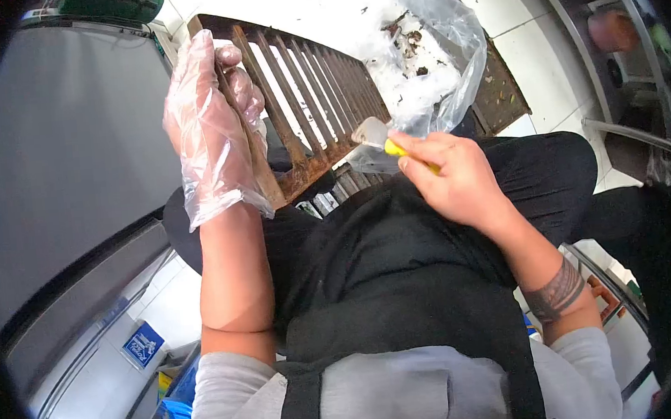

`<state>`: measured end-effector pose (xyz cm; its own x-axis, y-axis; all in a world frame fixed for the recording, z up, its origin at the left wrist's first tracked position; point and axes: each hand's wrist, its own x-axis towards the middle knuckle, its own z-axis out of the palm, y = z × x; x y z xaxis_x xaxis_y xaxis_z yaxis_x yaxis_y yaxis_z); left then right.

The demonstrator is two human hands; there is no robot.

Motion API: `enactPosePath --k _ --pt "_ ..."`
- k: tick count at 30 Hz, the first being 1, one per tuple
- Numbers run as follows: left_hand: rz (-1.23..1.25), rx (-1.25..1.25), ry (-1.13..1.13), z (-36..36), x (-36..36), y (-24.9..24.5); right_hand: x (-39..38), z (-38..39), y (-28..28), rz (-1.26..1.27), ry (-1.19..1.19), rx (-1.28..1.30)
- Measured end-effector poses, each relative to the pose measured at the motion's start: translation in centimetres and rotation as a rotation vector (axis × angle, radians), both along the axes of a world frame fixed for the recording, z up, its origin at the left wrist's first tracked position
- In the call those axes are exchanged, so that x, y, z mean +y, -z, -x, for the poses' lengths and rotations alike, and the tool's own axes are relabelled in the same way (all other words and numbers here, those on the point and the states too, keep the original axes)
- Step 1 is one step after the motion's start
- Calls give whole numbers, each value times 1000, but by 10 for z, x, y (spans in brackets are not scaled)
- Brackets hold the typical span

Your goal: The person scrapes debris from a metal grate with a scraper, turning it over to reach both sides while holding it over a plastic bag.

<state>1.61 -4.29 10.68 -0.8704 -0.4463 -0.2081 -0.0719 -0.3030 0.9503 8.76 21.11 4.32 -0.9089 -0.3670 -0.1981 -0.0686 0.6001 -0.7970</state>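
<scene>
My left hand [215,128], in a clear plastic glove, grips the near left end of a slatted grille [282,80]. The grille is coated in brown grime and leans at a slant, with its slats running away from me. Bare and closed, my right hand [451,173] holds a scraper [373,133] by its yellow handle. The scraper's wide blade is smeared with brown and points left, right by the grille's lower edge. Behind the blade lies a clear plastic bag [450,66] with dark scraps in it.
A large grey panel [70,144] stands close on my left. White floor tiles [527,45] with dark crumbs spread ahead. Past the bag lies a brown, dirty flat piece [504,94]. A cabinet with a metal handle [637,138] is at the right. A blue box [144,345] sits at lower left.
</scene>
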Motion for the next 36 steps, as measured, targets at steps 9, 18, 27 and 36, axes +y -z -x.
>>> enactPosePath --k 9,18,27,36 --pt "78 -18 4 -4 -1 -1 -49 27 -4 -207 -130 346" --pt "128 -108 -58 6 -11 -1 -29 39 8 2 -82 -117" --pt "117 -130 -50 7 -4 -10 -31 16 63 310 197 -440" --pt "-25 -62 1 19 6 -5 -12 -2 82 374 159 -430"
